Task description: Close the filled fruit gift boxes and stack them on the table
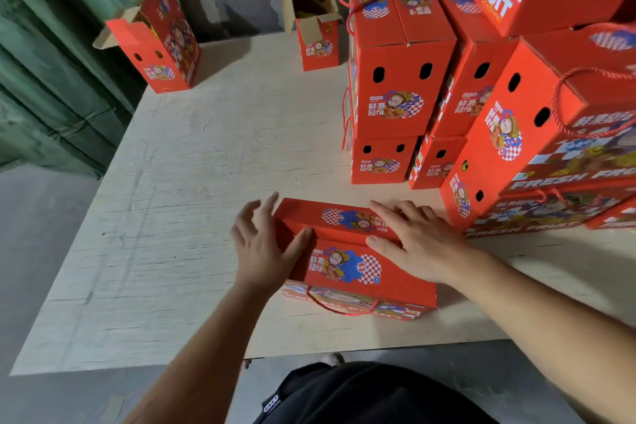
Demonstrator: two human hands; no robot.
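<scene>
A red fruit gift box [347, 268] stands on the pale wooden table [192, 203] right in front of me, its two top flaps nearly folded flat and a red rope handle hanging on its near side. My left hand [265, 248] is at the box's left end, thumb pressing on the seam between the flaps, fingers spread in the air. My right hand [413, 241] lies flat on the right part of the top, fingers straight on the far flap. A stack of closed red boxes [399, 86] rises at the right.
Two open red boxes stand at the back: one at the far left corner [155, 45], one at the far middle [315, 27]. More closed boxes [550, 134] are piled at the right edge. A green curtain hangs left of the table.
</scene>
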